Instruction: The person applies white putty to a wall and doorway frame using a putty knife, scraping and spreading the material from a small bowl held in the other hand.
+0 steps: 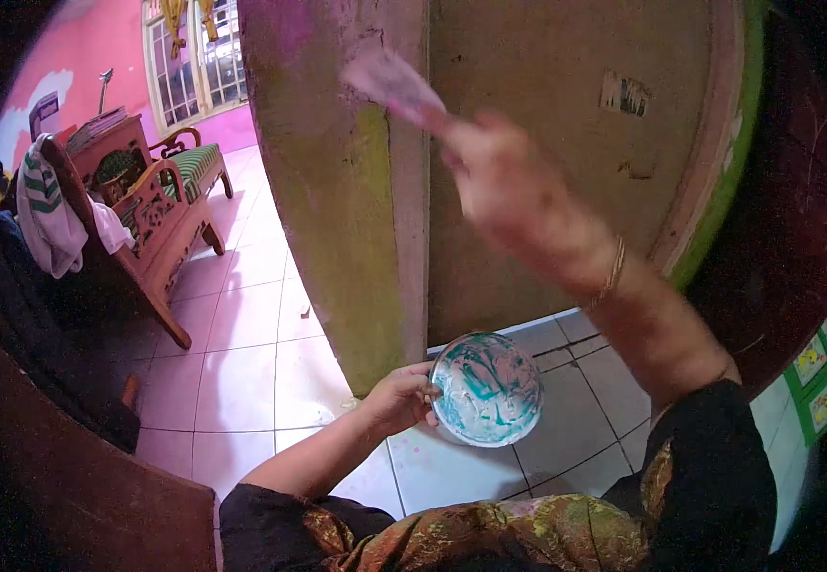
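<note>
My right hand (518, 191) is raised, its fingers wrapped round the handle of a flared, flat putty knife (393, 78) smeared pinkish white. The blade is at the upper part of a worn door post (337, 191) with patchy green, yellow and purple paint; motion blurs hand and tool, so contact is hard to judge. Lower down, my left hand (402, 396) grips the rim of a round white tub (488, 391), thumb over the edge. Inside the tub are pale pink and teal smears of paste or paint. It is tilted toward me, above the floor tiles.
Right of the post is a brown panel (547, 191) with torn patches, edged in green. Through the opening at left stand a carved wooden bench (156, 219) with draped cloths and a green-striped seat (199, 170). A dark brown board (80, 458) is near me at lower left. White tiles (242, 381) cover the floor.
</note>
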Tool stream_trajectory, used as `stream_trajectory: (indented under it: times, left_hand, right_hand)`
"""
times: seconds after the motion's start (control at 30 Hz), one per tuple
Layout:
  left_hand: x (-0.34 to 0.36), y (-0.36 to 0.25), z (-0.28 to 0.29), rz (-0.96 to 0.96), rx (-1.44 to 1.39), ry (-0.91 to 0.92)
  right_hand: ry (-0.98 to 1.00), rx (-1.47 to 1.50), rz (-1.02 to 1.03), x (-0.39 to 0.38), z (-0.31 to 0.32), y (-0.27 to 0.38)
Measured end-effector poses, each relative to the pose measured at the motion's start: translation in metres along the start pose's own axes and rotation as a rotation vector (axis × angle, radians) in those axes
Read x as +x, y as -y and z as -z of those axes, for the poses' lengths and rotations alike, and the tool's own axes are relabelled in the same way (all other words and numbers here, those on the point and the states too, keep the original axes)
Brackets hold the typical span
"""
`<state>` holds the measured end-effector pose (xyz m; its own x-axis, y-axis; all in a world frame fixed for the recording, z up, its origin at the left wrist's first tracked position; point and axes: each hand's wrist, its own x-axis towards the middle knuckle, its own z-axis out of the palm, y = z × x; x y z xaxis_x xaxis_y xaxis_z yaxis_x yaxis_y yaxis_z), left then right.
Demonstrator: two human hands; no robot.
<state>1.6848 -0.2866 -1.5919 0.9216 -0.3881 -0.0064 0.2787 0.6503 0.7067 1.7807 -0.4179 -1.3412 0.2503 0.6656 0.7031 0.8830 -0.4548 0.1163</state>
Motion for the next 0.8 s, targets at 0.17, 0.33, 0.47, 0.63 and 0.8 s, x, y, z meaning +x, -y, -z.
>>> stream_trajectory:
  times: [0.17,0.33,0.47,0.63,0.8]
  left_hand:
    - [0.006,0.003,-0.004,0.041,0.04,0.013]
    - [0.0,0.001,0.002,0.033,0.026,0.0]
    - [-0.001,0.003,0.01,0.051,0.01,0.019]
    - [0.009,0.003,0.019,0.052,0.026,0.012]
    - [0.008,-0.004,0.016,0.074,0.034,0.038]
  right_hand:
    - [-0.229,-0.031,0.018,0.058,0.012,-0.005]
    - [0.183,0.064,-0.314,0.004,-0.019,0.014]
    - [0.088,0.166,0.105,-0.011,-0.012,-0.009]
    - [-0.29,0.168,0.071,0.08,0.011,-0.015]
    - [-0.086,0.068,0.031,0.029,-0.002,-0.002]
